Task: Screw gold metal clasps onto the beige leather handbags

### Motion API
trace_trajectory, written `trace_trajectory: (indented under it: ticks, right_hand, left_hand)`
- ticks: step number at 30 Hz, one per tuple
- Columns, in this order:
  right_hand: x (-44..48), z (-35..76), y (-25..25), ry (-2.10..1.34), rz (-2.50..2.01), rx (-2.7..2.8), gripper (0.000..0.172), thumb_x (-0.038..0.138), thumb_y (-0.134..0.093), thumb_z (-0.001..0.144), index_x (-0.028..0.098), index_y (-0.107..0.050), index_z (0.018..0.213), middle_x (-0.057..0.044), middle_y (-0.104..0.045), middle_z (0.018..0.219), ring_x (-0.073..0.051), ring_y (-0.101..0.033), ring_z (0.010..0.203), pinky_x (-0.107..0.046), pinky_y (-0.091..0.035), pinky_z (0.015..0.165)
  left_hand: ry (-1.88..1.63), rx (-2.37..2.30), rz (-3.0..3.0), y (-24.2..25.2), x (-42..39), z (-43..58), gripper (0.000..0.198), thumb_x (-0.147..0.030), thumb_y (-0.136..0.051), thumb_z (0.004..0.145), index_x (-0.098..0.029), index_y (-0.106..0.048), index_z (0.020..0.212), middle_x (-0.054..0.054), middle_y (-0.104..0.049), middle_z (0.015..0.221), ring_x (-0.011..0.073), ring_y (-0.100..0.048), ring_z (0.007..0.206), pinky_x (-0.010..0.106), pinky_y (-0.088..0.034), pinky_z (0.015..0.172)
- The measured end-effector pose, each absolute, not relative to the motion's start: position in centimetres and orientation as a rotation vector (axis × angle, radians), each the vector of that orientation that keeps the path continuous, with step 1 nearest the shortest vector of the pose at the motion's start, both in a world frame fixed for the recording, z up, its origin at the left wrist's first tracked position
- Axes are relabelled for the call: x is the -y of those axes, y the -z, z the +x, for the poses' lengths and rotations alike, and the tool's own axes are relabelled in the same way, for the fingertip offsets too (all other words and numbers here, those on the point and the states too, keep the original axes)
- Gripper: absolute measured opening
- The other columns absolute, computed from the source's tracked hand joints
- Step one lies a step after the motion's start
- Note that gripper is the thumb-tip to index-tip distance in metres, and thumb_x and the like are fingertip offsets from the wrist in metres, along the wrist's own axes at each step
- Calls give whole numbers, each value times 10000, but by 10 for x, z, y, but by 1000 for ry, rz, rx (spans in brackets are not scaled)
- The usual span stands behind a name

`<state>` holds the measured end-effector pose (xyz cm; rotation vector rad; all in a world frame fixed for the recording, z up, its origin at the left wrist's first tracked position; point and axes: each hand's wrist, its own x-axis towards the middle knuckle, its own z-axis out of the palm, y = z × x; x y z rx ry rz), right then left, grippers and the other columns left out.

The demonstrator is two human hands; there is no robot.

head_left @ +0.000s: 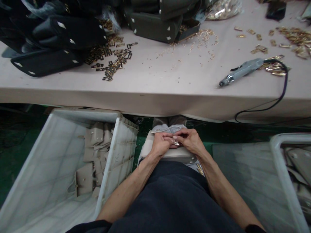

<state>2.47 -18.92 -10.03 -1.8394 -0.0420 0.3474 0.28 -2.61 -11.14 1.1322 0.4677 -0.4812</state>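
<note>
On my lap lies a pale beige handbag (149,145), its base with small metal studs toward my body. Over its middle, my left hand (161,144) and my right hand (190,140) meet, fingertips pinched together. Between them shows a small shiny metal bag fitting (176,142), gripped by the fingers of both hands. The fingers partly hide it, and how it sits against the bag cannot be made out. A pale strap (167,129) curves just beyond the hands.
A grey electric screwdriver (243,72) lies on the table (155,81), its cable (285,84) hanging off the edge. Gold fittings (296,37), dark-framed fittings (114,64), tiny screws (204,37) and dark bags (48,61) are there too. Bins (126,142) (284,168) flank me, holding bags.
</note>
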Motion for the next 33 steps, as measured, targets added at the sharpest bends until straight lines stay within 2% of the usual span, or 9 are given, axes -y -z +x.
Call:
trace_trajectory:
  ticks: [7,11,15,19,22,24,29,33]
  right_hand:
    - [189,25,103,-317,-1805,35,131,297,-783,755,182,-799,814,-56,-730,811,-208,-662,751,-317,-495,678]
    - [189,24,109,-317,-1859,68,95,266,-768,761,187,-804,799,-64,-731,821,-220,-663,776,-339,-496,717]
    - [191,22,110,-286,-1925,150,89,261,-743,809,194,-803,808,-69,-723,823,-226,-664,784,-367,-512,755]
    - [194,18,101,-227,-1963,292,156,280,-670,919,211,-806,952,-87,-729,948,-240,-679,898,-399,-541,830]
    - [197,14,96,-172,-2016,473,229,267,-731,896,236,-770,1119,-91,-705,1118,-250,-668,999,-414,-552,877]
    - [199,13,97,-110,-2080,603,296,241,-769,869,246,-744,1164,-88,-687,1153,-258,-654,1028,-425,-553,889]
    - [196,14,103,52,-2189,795,210,201,-658,957,246,-721,1152,-90,-682,1083,-248,-640,994,-406,-552,851]
    - [187,17,100,133,-2270,864,176,188,-578,1001,217,-705,1119,-98,-678,1003,-235,-620,934,-373,-524,806]
  left_hand:
    - [443,-430,1118,109,25,1,406,-96,-815,642,-80,-699,1030,50,-759,662,224,-745,587,360,-668,660]
    - [448,-444,1108,111,26,0,403,-129,-852,641,-44,-719,1012,81,-758,661,230,-749,592,348,-669,640]
    - [466,-481,1116,111,29,2,388,-71,-841,606,-30,-750,981,117,-768,692,251,-761,626,332,-665,607]
    - [440,-589,1127,107,30,9,356,10,-778,587,-51,-765,938,97,-757,691,241,-742,584,355,-663,574]
    - [422,-635,1097,103,31,14,353,42,-713,608,-63,-758,942,86,-750,696,236,-736,584,355,-656,580]
    - [437,-655,1080,102,31,16,333,50,-676,625,-63,-745,931,89,-743,680,236,-729,579,346,-645,570]
    - [453,-748,1086,102,30,22,275,71,-648,595,-65,-726,821,86,-728,659,196,-686,529,335,-635,575]
    - [474,-743,1076,103,26,24,189,21,-634,620,-69,-720,762,100,-720,663,210,-690,547,360,-638,580]
